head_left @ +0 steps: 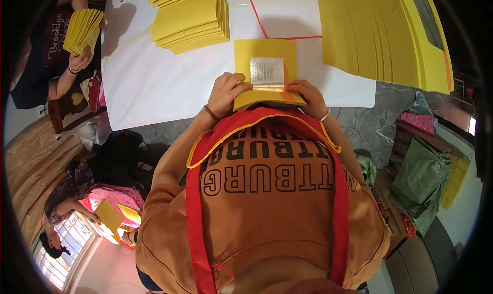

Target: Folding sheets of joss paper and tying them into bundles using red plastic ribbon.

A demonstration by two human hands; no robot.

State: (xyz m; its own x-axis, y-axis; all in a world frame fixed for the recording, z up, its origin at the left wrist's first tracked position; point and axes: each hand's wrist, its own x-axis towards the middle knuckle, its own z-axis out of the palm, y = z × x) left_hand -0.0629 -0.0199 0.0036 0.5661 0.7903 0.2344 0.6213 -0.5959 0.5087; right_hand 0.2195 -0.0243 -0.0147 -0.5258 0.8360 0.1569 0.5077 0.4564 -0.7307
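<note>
A yellow paper sheet [265,48] with a silver foil square [267,73] and an orange strip lies at the near edge of the table, its near part bent down toward my red apron [246,118]. My left hand [226,92] closes on the sheet's left side, with fingers and thumb beside the foil. On the opposite side, my right hand [308,96] grips the edge next to the orange strip. Whether several sheets are layered under the top one, I cannot tell. The near edge is partly hidden by the apron.
Fanned stacks of yellow paper [190,21] stand at the far left, and a large yellow stack [370,37] at the right. A red ribbon [257,14] crosses the white-covered table [154,88]. One person holds a yellow paper fan [82,32]; another handles yellow sheets [109,215].
</note>
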